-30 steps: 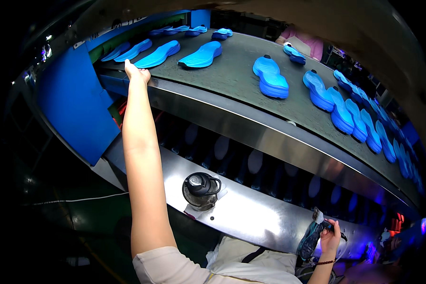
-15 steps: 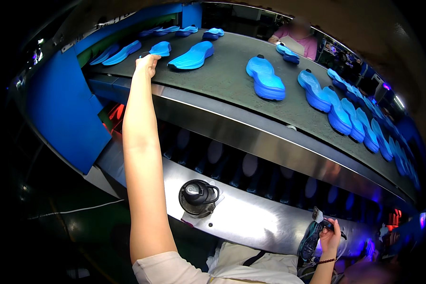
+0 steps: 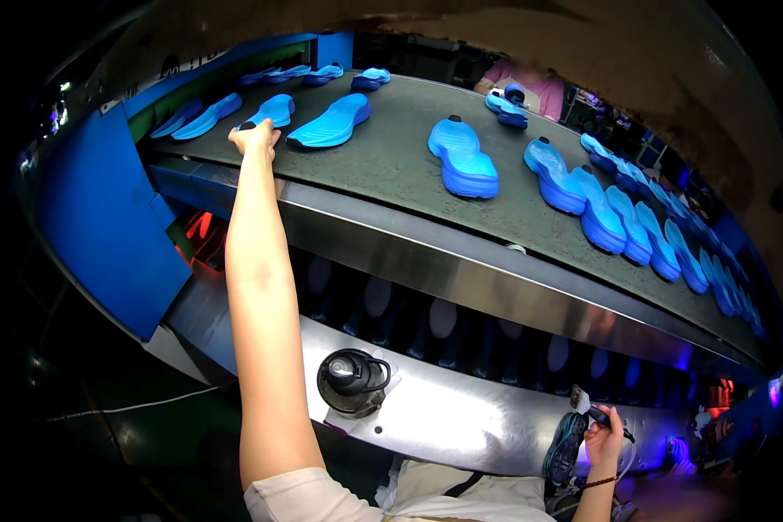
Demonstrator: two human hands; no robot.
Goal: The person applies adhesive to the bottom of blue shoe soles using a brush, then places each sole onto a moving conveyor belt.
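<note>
At the far left of the dark conveyor belt (image 3: pixel 383 143), my left arm reaches out. My left hand (image 3: pixel 257 139) is closed around the near end of a light-blue shoe sole (image 3: pixel 275 108), which still lies on the belt. Part of that sole is covered by the fingers. Another blue sole (image 3: pixel 332 123) lies just right of this hand. Low on the right, my right hand (image 3: pixel 605 439) grips a brush (image 3: pixel 580 399) with pale bristles, a dark handle and a thin clear tube. Directly beside that hand is a dark shoe upper (image 3: pixel 565 448) with teal edging.
More blue soles (image 3: pixel 465 161) stand along the belt, crowded toward the right. A black-lidded bottle (image 3: pixel 352 383) stands on the metal ledge (image 3: pixel 461 418). Below the belt runs a dark slot holding several shoe forms. Across the belt is a person (image 3: pixel 531 87) in pink. A blue machine housing (image 3: pixel 96 226) borders the left.
The whole view has shifted, so the scene sits slightly farther left. A black tip now shows at my left hand on the sole. A dark-and-blue object now appears before the person opposite.
</note>
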